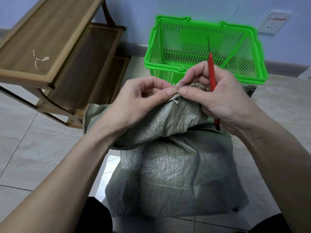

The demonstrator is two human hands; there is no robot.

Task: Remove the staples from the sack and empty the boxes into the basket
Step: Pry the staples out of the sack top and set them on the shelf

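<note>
Head view. A grey-green woven plastic sack, bulging with contents that cannot be seen, stands on the pale tiled floor between the person's forearms, its gathered mouth folded over at the top. The left hand and right hand meet at that mouth, thumb and forefinger of each pinching the fabric on either side of a bent metal staple that protrudes between the fingertips. The right hand also holds a slim red-handled pointed tool, gripped upright in its curled fingers. Beyond the hands stands a bright green slatted plastic basket. To the left, loose staples lie on a tiered wooden shelf.
</note>
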